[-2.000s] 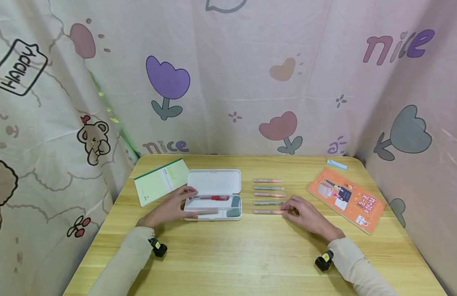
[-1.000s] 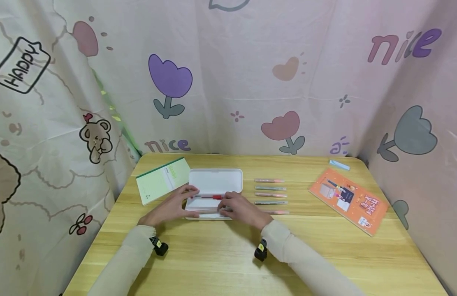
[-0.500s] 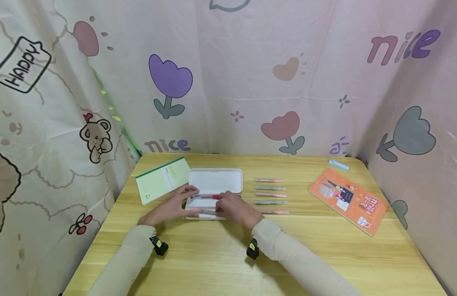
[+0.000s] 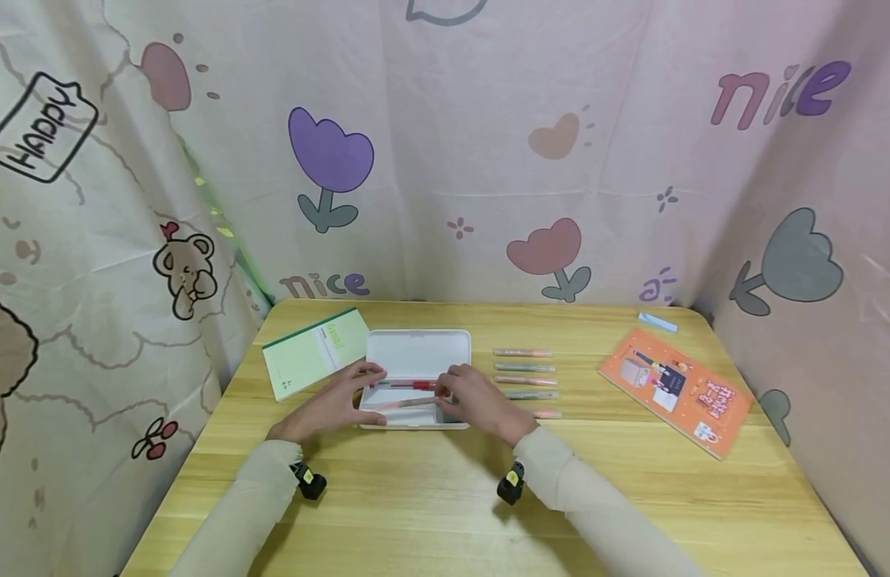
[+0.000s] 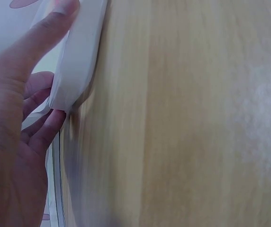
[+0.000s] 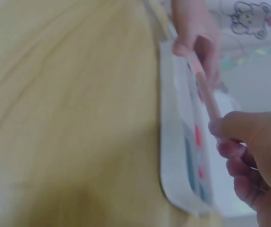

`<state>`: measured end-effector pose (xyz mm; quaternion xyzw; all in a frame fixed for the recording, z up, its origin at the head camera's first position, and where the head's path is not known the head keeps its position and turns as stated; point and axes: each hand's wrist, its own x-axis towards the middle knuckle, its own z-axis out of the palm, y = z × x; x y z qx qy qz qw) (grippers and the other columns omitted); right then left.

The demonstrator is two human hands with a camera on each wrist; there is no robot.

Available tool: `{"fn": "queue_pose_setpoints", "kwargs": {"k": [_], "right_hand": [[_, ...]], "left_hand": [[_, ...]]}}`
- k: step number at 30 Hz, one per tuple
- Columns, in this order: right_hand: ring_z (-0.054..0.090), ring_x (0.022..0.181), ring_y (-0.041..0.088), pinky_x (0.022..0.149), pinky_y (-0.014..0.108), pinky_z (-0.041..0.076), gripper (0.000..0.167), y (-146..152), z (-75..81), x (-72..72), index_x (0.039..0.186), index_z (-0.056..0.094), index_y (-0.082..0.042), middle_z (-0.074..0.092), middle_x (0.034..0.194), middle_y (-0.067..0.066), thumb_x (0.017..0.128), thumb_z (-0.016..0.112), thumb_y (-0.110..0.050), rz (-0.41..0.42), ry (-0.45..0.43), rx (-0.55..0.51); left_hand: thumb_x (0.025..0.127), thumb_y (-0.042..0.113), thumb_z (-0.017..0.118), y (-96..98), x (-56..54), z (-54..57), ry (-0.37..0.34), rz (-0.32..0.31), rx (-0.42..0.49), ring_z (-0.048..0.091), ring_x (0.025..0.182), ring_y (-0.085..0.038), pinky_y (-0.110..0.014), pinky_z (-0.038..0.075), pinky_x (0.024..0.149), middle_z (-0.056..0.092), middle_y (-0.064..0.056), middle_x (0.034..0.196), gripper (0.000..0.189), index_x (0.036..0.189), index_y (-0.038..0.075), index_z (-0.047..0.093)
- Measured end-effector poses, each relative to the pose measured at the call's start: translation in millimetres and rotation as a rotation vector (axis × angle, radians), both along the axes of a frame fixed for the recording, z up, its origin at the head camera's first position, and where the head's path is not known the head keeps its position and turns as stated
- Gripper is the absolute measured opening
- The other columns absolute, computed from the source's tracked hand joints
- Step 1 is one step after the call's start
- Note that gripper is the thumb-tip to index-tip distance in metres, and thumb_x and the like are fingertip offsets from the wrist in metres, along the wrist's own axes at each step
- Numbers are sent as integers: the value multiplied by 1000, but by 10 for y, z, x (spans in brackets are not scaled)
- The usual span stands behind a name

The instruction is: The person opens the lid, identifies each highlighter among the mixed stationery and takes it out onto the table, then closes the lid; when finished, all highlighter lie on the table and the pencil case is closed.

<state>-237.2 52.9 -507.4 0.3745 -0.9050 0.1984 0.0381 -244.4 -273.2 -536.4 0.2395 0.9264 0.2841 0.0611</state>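
An open white pencil case (image 4: 419,353) lies on the table, its lid folded back. My left hand (image 4: 338,405) grips its left end, thumb at the front and fingers at the back; the left wrist view shows the thumb on the rim of the case (image 5: 78,61). Over the front compartment, my right hand (image 4: 481,403) pinches a slim pinkish pen (image 4: 416,402) near its right end. That pen (image 6: 207,94) slants above the case in the right wrist view. A red pen (image 4: 408,385) lies in the back compartment. My right hand mostly hides the grey-green blocks at the case's right end.
Right of the case, several slim pens (image 4: 525,369) lie in a row, the nearer ones partly behind my right hand. A green notebook (image 4: 315,353) lies at the left, an orange booklet (image 4: 675,393) at the right. Behind that booklet is a small light-blue object (image 4: 657,322).
My right hand has moved left from the nearest pen of the row to the case. It has taken the pinkish pen there and raised it, tilted. My left hand has stayed put.
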Motion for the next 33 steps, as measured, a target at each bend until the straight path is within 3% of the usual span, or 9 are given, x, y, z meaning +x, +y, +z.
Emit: {"fn": "queue_pose_setpoints", "kwargs": {"k": [6,11,19,26,33], "right_hand": [[69,99,18,89,36,62,11,457,75,3,108,79,-10,74,103,1,101,79,-18,-69,-49,-104],[70,99,17,89,39,63,11,939,91,96,109,78,-13,75,108,0,100,81,-17,-152,-78,-177],[66,95,9,83,32,63,11,1590,-99,366,106,77,-20,70,102,-11,98,84,-19,-219,-85,-213],[63,92,1,81,25,61,13,1864,-306,559,106,77,-23,68,102,-14,98,83,-15,-224,-165,-184],[60,91,-1,80,23,60,13,1918,-420,591,104,76,-27,66,100,-16,99,83,-18,-230,-197,-160]], "left_hand": [[85,58,90,6,-7,-5,-9,-1,2,39,157,-45,-71,33,126,48,-13,165,91,157,12,60],[84,60,90,3,-5,-7,-18,8,-6,37,158,-46,-72,32,126,46,-13,166,93,158,12,59],[85,59,90,-3,-7,-4,-22,12,-14,38,158,-45,-72,33,126,46,-13,166,92,158,13,59],[85,60,90,-2,-11,-6,-19,6,-16,37,158,-46,-72,33,126,47,-12,166,93,158,13,59],[85,59,90,5,-10,-3,-32,13,-13,37,158,-45,-72,32,127,46,-12,166,92,158,13,59]]}}
